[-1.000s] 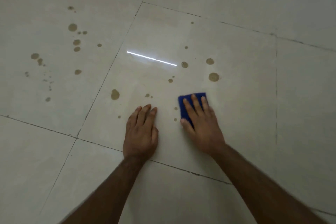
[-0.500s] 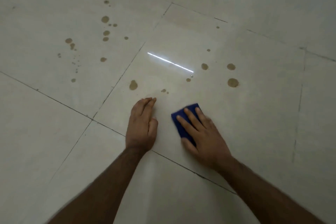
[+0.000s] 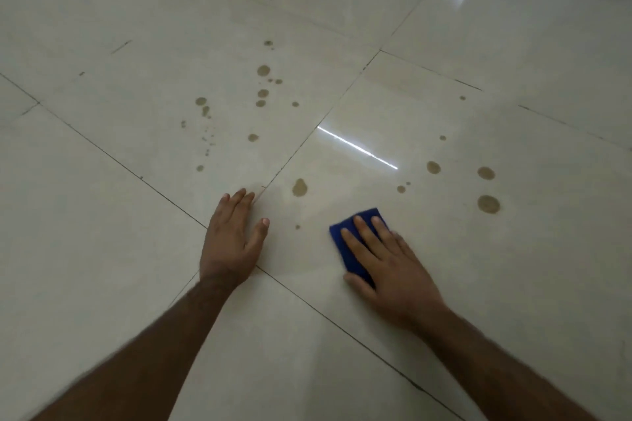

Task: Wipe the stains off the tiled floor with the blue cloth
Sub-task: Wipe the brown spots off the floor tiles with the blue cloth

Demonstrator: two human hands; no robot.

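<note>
Head view looks down on the tiled floor [image 3: 102,249], where the right hand [image 3: 393,270] lies flat with fingers spread on the blue cloth [image 3: 345,239], pressing it to the tile rather than gripping it; the cloth shows only along the fingertips and the thumb side. The left hand [image 3: 229,243] rests open, palm down, bare on the floor across a grout line [image 3: 294,287], seemingly as a prop

Brown stains are plentiful: a teardrop blot [image 3: 299,188] just ahead between the hands, a tiny dot [image 3: 297,227] nearer, three round spots [image 3: 488,204] to the right of the cloth, and a scattered cluster [image 3: 263,92] on the far left tile

Risks, as I judge them:
- With only flat pressure and no grip, the cloth could slip or bunch under the palm on this glossy tile, so the hand would slide past a stain without the cloth
- If the spots are wet, a single pass may smear them into streaks, and a soiled cloth face could carry brown onto clean tile
- The left hand sits close to the teardrop blot and the small dot; shifting weight could drag it through them
- Glare from the bright reflection [image 3: 359,147] may hide faint residue
- The far cluster demands a long reach, which could make the supporting hand skid
</note>
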